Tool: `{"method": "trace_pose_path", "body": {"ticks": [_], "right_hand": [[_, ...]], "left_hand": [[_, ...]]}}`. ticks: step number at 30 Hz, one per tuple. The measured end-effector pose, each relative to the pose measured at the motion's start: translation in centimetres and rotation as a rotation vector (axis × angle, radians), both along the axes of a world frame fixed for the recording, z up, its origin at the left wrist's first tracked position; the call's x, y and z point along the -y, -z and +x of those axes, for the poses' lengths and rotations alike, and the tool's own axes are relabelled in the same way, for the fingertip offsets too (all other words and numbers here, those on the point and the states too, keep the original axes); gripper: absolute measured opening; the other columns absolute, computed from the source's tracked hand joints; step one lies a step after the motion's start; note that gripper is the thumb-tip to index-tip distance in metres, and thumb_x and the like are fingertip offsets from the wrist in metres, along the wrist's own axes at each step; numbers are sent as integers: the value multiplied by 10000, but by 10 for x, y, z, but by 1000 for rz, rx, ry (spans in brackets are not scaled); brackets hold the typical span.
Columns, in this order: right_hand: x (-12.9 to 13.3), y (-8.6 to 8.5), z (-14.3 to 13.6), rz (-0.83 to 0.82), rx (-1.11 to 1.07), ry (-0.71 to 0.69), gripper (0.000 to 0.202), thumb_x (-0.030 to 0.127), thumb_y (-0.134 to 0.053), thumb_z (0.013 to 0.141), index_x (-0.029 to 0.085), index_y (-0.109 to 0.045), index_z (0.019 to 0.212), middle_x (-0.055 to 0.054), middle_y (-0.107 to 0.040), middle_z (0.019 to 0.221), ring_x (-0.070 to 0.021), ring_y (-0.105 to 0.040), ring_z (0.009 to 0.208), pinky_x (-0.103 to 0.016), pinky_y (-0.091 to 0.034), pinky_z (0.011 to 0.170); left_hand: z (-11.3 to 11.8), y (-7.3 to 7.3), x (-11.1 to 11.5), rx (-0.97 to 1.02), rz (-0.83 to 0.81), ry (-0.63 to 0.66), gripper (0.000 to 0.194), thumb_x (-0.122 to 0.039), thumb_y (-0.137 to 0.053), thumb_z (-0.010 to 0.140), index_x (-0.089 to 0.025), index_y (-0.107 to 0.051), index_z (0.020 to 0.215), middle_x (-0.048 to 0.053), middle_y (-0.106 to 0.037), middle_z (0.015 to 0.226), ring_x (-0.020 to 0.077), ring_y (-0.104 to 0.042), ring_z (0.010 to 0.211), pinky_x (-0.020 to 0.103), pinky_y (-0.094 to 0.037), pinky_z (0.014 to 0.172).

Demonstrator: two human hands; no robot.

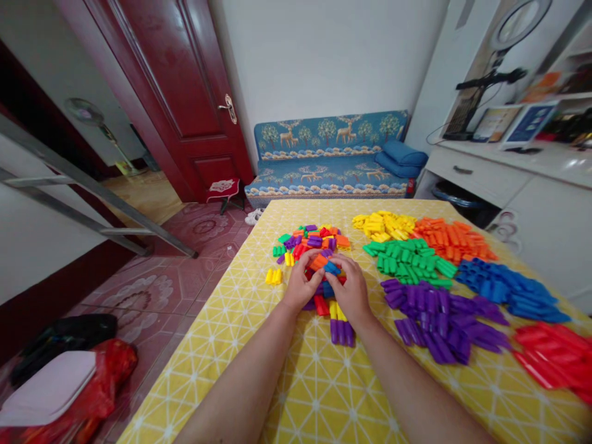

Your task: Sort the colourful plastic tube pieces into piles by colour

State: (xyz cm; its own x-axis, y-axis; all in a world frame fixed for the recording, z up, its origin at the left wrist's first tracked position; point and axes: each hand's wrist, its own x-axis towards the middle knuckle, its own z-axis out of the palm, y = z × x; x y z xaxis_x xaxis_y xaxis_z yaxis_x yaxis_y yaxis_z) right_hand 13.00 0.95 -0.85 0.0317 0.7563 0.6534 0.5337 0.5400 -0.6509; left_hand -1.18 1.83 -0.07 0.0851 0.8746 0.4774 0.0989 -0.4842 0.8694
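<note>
Close together over the table's middle, my two hands hold small ribbed plastic pieces. The fingers of my left hand (300,285) are closed on an orange plastic piece (318,263). A blue plastic piece (332,268) is pinched in my right hand (354,293), right against the orange one; whether they are joined I cannot tell. Below the hands lie a red piece (320,305) and a yellow-and-purple piece (341,325), partly covered by my fingers. Just beyond them spreads a mixed-colour heap (314,240). A yellow piece (274,276) lies apart to the left.
On the right of the yellow-clothed table (222,351) are sorted piles: yellow (383,225), orange (453,239), green (409,260), blue (509,290), purple (439,317) and red (557,354). Beyond stand a blue sofa (324,176) and, at right, a white cabinet (546,216).
</note>
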Motion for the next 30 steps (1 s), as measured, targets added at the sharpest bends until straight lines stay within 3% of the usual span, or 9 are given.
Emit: {"method": "trace_pose_path", "body": {"ticks": [6,10,15,20,22,25,28,30], "right_hand": [[3,-1,-2,-61,6,-8,190,264,-553,855,243,-660,1010,-65,-704,1026,-250,-639,972,-432,-490,884],[5,-3,-1,-59,36,-8,197,267,-563,852,234,-680,1007,-66,-713,1029,-253,-642,973,-430,-488,880],[10,-6,0,-25,-88,69,206,307,-557,864,227,-672,1015,-80,-705,1055,-251,-629,1029,-427,-472,930],[18,-34,14,-111,-348,66,280,351,-603,835,200,-629,1069,-80,-704,1040,-216,-663,940,-351,-523,809],[15,-50,42,-105,-375,83,287,380,-622,818,187,-633,1030,-67,-712,960,-199,-671,849,-325,-526,740],[4,-63,119,-30,-248,220,292,400,-638,791,186,-654,989,-48,-709,887,-186,-653,775,-321,-510,711],[-6,-57,218,-52,-22,518,261,373,-623,784,195,-682,965,-59,-697,878,-196,-620,733,-339,-469,692],[-6,-45,275,-184,132,733,245,377,-633,774,212,-702,941,-70,-672,794,-221,-584,678,-354,-414,638]], "left_hand": [[-2,-3,0,-75,-20,-38,248,-387,-610,846,-198,-674,995,57,-701,992,220,-642,948,337,-498,894],[-2,-2,-1,-68,-17,-97,237,-411,-573,867,-192,-664,855,22,-681,835,179,-622,810,278,-494,785],[-5,1,-4,3,-44,-226,289,-437,-507,904,-182,-622,828,6,-629,745,149,-581,714,258,-476,718],[-5,4,-6,-58,-56,-189,234,-400,-585,857,-191,-668,922,21,-685,842,167,-629,796,268,-492,761],[-4,5,-7,-27,-103,-171,251,-395,-615,830,-193,-672,967,29,-700,855,173,-651,778,274,-514,732],[-3,8,-9,20,-166,-134,269,-396,-604,828,-184,-672,980,35,-704,825,167,-659,691,268,-534,636],[-4,10,-11,-35,-127,-158,245,-368,-599,828,-171,-687,944,44,-708,854,159,-662,685,257,-543,620],[-4,11,-12,-47,-121,-164,250,-363,-593,833,-167,-686,956,42,-709,842,155,-662,668,253,-547,607]]}}
